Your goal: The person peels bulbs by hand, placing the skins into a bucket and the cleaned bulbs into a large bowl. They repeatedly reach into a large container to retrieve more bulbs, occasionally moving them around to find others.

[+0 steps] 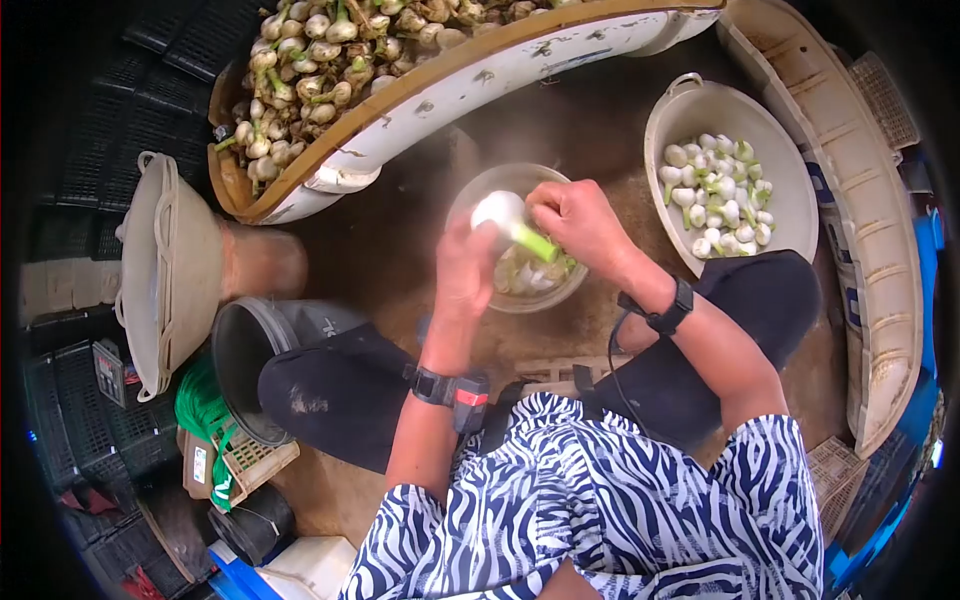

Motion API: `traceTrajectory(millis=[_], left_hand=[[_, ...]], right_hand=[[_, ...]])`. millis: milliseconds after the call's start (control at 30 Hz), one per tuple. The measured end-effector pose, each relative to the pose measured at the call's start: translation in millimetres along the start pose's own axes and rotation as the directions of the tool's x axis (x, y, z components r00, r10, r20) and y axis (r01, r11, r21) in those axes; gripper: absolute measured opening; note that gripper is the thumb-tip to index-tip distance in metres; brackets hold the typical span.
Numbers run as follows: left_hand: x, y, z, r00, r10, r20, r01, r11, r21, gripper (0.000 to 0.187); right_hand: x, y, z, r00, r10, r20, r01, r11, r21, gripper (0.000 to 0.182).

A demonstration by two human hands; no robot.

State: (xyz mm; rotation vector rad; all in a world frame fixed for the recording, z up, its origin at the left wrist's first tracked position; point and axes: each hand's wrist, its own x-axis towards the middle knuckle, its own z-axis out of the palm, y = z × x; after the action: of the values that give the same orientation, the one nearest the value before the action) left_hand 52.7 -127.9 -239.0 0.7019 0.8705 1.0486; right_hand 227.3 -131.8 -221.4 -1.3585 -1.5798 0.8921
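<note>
A white garlic bulb (500,210) with a short green stem (535,243) is in my left hand (466,262), whose fingers close round its side. My right hand (582,220) is closed in a pinch beside the bulb, just above the stem; what its fingertips hold, if anything, is hidden. Both hands are over a pale round bowl (532,304) on the floor. Pale scraps (527,274), perhaps peelings, lie inside that bowl. The bulb and fingers are slightly blurred.
A large trough (440,95) heaped with unpeeled garlic (320,50) spans the far side. At right stands a handled tub (790,180) of clean white bulbs (720,190). Stacked tubs (150,280), a dark bucket (240,350) and black crates (80,170) are at left.
</note>
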Motion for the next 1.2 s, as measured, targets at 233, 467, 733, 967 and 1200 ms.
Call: traceTrajectory(millis=[233, 467, 733, 967, 1200], left_hand=[[13, -10, -3, 0.994, -0.103, -0.04, 0.072, 0.88, -0.47, 0.043], [11, 0, -5, 1.0, 0.026, -0.003, -0.025, 0.931, -0.364, 0.039], [-3, 5, 16, 0.994, 0.045, 0.098, -0.078, 0.928, 0.363, 0.028], [26, -13, -24, 0.965, -0.05, 0.256, -0.177, 0.595, 0.784, 0.047], [39, -1, 13, 0.945, 0.057, 0.322, -0.316, 0.413, 0.854, 0.046]], right_hand=[[-5, 18, 16, 0.991, 0.123, 0.05, -0.114, 0.981, -0.155, 0.012], [-10, 1, 8, 0.931, 0.156, 0.33, 0.043, 0.851, -0.524, 0.032], [17, 7, -28, 0.937, 0.344, 0.06, -0.333, 0.829, 0.45, 0.018], [20, 34, -95, 0.888, 0.46, -0.018, -0.258, 0.528, 0.809, 0.017], [7, 55, -170, 0.742, 0.402, -0.537, -0.304, 0.915, 0.265, 0.019]])
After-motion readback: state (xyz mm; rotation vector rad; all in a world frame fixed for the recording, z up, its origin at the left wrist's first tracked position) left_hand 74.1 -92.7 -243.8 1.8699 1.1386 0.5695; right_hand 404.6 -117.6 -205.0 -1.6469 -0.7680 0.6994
